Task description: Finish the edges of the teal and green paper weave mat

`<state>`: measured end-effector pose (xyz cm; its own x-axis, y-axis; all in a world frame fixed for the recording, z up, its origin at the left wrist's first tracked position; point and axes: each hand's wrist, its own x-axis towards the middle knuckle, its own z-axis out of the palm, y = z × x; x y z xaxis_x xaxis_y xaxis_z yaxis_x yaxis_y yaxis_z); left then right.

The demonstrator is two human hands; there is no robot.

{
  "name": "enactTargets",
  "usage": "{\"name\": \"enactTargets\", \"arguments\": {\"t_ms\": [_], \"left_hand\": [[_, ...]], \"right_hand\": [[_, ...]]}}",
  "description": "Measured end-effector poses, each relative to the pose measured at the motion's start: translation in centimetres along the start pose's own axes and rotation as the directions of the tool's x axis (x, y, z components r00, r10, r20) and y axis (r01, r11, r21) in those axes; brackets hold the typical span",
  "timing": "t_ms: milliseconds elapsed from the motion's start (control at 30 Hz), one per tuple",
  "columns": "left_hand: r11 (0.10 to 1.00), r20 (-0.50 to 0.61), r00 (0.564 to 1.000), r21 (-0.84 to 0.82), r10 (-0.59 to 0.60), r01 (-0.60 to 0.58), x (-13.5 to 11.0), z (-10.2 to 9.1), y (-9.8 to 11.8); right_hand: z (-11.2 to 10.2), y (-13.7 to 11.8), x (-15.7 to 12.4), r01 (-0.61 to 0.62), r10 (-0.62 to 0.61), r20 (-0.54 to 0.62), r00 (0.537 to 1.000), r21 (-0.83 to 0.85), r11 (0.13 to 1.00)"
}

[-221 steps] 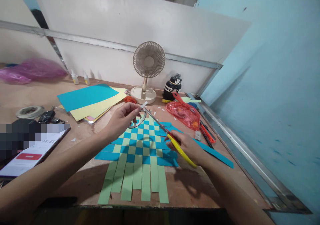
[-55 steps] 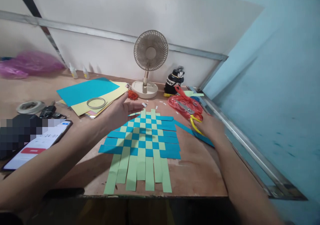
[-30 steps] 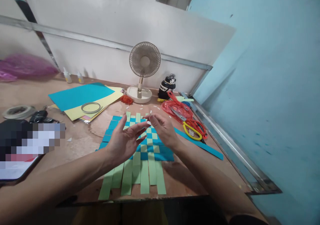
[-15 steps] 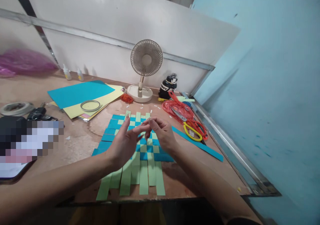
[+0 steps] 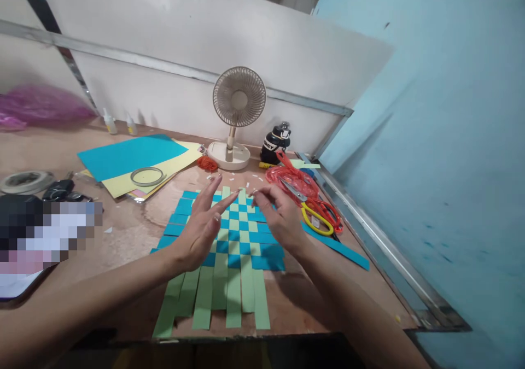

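Observation:
A woven mat of blue and pale green paper strips [image 5: 233, 261] lies in front of me, its green ends loose towards the table's near edge. Over its left half hovers my left hand [image 5: 199, 229], open, fingers stretched out and spread, holding nothing. My right hand [image 5: 281, 216] is above the mat's right side. Its fingers are curled with thumb and index finger close together in a pinch; whatever may be between them is too small to make out. A loose blue paper strip [image 5: 344, 250] lies right of the mat, partly behind my right hand.
Yellow-handled scissors [image 5: 318, 218] rest by a red plastic bag [image 5: 293, 179]. A fan [image 5: 240, 98] and black bottle [image 5: 275, 144] stand behind. Left are blue paper sheets [image 5: 131, 156], a tape roll [image 5: 27, 182], glue bottles [image 5: 110, 122] and a blurred-out device [image 5: 45, 249]. White scraps dot the table.
My hands have come apart; before, their fingertips met above the mat. The left fingers have spread and point further up, and the right hand has shifted slightly right.

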<state>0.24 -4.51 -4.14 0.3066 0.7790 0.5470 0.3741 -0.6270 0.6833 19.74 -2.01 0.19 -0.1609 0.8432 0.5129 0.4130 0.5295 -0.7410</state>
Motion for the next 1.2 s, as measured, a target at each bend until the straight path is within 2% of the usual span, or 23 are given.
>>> {"name": "enactTargets", "arguments": {"t_ms": [67,200,400,867,1200], "left_hand": [[0.993,0.009,0.999,0.114,0.042,-0.043,0.10,0.00,-0.33],[0.962,0.032,0.996,0.259,0.078,-0.084,0.10,0.20,-0.50],[0.910,0.048,0.990,0.388,0.136,-0.144,0.05,0.31,-0.50],[0.811,0.048,0.970,0.540,0.238,-0.225,0.17,0.30,-0.51],[0.836,0.065,0.976,0.507,0.208,-0.211,0.07,0.34,-0.84]], "right_hand": [[-0.08,-0.32,-0.19,0.083,-0.073,0.121,0.990,-0.080,0.993],[0.24,-0.32,-0.50,0.148,-0.125,0.167,0.978,-0.138,0.979],[0.38,0.31,-0.50,0.084,-0.065,0.179,0.982,-0.101,0.991],[0.46,0.22,-0.51,-0.061,0.052,0.190,0.980,0.043,0.997],[0.46,0.37,-0.40,-0.112,0.087,0.229,0.969,0.099,0.989]]}}
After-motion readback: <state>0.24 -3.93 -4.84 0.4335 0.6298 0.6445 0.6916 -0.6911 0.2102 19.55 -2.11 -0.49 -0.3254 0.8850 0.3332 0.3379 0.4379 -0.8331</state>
